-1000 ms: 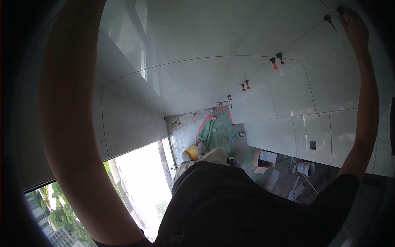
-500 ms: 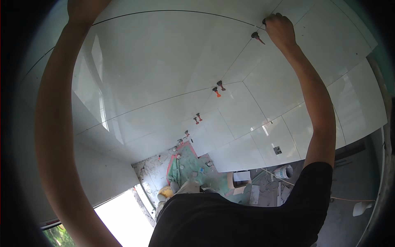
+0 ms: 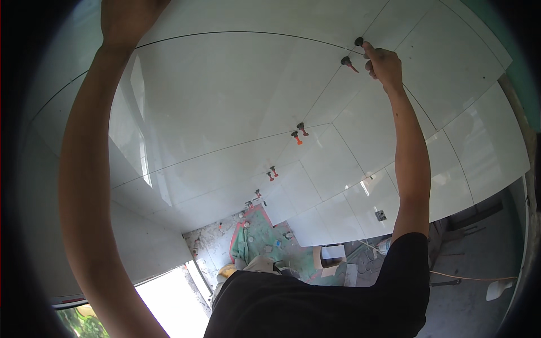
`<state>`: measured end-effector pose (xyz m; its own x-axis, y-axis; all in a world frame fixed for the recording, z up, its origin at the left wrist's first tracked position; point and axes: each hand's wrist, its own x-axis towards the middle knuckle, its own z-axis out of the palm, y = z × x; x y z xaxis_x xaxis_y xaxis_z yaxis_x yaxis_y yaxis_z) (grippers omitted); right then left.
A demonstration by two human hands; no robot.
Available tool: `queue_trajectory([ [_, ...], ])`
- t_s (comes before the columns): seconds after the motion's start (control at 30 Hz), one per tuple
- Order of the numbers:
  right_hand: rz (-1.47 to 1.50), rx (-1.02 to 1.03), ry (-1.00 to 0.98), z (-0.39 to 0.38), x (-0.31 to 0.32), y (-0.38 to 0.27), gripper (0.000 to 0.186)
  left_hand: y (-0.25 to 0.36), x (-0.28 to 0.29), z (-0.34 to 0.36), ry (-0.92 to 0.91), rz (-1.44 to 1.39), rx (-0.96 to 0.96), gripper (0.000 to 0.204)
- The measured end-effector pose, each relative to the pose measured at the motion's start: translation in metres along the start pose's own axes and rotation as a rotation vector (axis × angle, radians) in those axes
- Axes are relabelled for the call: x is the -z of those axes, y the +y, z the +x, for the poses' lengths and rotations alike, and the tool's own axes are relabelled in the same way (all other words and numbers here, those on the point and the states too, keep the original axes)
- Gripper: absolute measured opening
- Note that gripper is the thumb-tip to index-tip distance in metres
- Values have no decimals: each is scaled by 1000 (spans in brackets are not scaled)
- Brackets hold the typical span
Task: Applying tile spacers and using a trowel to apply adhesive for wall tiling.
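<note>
Right fingers [image 3: 368, 49] touch a knob [image 3: 359, 41], grip unclear; the adjacent clip [image 3: 347, 62] slants down-right.

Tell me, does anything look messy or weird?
Yes, the floor looks messy: a box sits open, and a green sheet lies rumpled instead of flat. I can't see any broken tiles, though.

Right hand [image 3: 386, 66]: curled, fingertip at dark tile clip [image 3: 359, 41]
Left hand [image 3: 129, 21]: upper edge, partly cropped
Wall tiles [image 3: 225, 90]: pale, glossy
Floor [image 3: 468, 310]: open carton [image 3: 317, 259]
</note>
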<state>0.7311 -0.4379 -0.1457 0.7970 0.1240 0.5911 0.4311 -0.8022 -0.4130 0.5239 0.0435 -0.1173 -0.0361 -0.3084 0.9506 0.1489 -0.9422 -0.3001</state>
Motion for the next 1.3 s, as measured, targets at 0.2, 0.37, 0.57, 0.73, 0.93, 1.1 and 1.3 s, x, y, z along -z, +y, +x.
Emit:
queue_trajectory([
  [0.2,194,0,-100,15,3,19,47,-2,-2,4,13,2,-12,38],
  [0.37,-426,301,239,-1,-9,5,44,0,-1,2,-32,38,7,37],
  [0.57,-817,659,424,2,-2,17,47,-2,0,4,-4,-2,-9,36],
  [0.73,-221,371,371,13,-22,31,49,0,-4,2,2,-10,22,35],
  [0.93,209,-30,119,-10,-13,4,49,-2,-3,-1,8,-10,-7,36],
  [1.1,831,-398,-204,6,-2,9,41,-1,4,2,-22,-15,19,37],
  [1.3,477,-173,-34,3,-8,18,30,-1,-5,-3,-3,-36,6,38],
])
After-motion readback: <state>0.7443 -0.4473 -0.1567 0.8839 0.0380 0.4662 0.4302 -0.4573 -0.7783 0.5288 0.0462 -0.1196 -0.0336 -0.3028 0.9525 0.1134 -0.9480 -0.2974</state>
